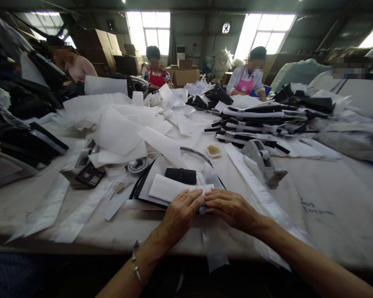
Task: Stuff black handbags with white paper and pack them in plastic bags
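Observation:
My left hand (180, 214) and my right hand (233, 209) lie side by side at the near edge of the table, fingertips meeting. Both press with curled fingers on a folded white paper wrap (170, 188) that lies over a flat black item (143, 186). A small black rolled piece (180, 175) rests just beyond the paper. A thin strip of white paper (216, 252) hangs down over the table edge below my hands.
Loose white tissue sheets (121, 128) cover the table's middle. A grey tape dispenser (262, 159) stands to the right, a small tray (214, 150) behind it. Stacks of black-and-white wrapped goods (261, 120) lie at the back right. Several people work on the far side.

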Action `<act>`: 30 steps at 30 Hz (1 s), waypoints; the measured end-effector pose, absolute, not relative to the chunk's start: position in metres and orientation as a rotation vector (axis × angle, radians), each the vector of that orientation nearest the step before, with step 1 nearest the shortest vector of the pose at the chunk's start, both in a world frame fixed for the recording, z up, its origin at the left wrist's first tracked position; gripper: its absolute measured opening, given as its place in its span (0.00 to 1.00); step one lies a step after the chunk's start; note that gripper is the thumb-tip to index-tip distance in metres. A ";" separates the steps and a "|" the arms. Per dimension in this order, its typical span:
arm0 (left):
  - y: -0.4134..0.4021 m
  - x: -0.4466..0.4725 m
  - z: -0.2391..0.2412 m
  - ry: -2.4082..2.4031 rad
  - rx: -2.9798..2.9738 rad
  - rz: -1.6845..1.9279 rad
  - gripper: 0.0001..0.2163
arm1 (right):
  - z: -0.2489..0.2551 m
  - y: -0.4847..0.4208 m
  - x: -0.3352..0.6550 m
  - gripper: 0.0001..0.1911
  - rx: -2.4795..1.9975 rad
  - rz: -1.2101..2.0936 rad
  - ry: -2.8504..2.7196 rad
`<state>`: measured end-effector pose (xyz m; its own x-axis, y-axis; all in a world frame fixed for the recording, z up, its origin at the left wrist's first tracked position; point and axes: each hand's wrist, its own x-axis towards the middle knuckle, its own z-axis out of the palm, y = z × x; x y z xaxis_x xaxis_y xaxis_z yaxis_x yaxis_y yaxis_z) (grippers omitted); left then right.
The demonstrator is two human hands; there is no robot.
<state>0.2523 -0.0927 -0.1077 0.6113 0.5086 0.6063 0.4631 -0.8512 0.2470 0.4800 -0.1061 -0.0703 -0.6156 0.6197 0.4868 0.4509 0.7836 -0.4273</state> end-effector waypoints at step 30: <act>-0.093 0.254 -0.101 0.814 2.628 1.063 0.10 | -0.114 -0.175 0.468 0.18 -0.758 0.182 -2.494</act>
<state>0.2541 -0.0927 -0.1011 0.5917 0.5562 0.5835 0.4189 -0.8306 0.3669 0.4680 -0.1746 -0.1143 -0.7066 0.5513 0.4436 0.4809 0.8340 -0.2706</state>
